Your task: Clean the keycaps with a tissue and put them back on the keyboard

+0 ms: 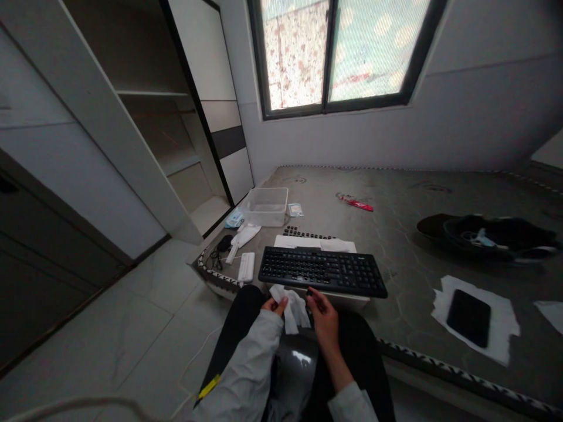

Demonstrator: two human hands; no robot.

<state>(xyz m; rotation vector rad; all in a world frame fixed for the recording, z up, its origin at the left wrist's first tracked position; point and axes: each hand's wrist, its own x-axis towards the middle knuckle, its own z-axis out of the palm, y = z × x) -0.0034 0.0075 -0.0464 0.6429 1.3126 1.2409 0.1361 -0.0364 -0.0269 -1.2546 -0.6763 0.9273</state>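
Keycaps (308,234) lie in a dark row on the mattress (409,246) just behind a white sheet, beyond the far edge of the black keyboard (323,271); whether they come from this keyboard I cannot tell. The keyboard sits at the near edge of the mattress, right in front of the person's knees. The left hand (275,305) is closed on a crumpled white wipe (292,308), fingers pinching its upper end. The right hand (322,310) hovers just beside the wipe, thumb and forefinger drawn together on what looks like a small dark piece, too small to identify.

Cleaning appears to be under way rather than finished: the wipe is held off the keyboard, and most keys look in place. How much of the board is already wiped cannot be judged.

Toward the left edge of the mattress stand a clear plastic box (266,206), a white ribbed item (246,267) and a black cable (219,253). A phone (468,317) rests on a white tissue near the right edge.
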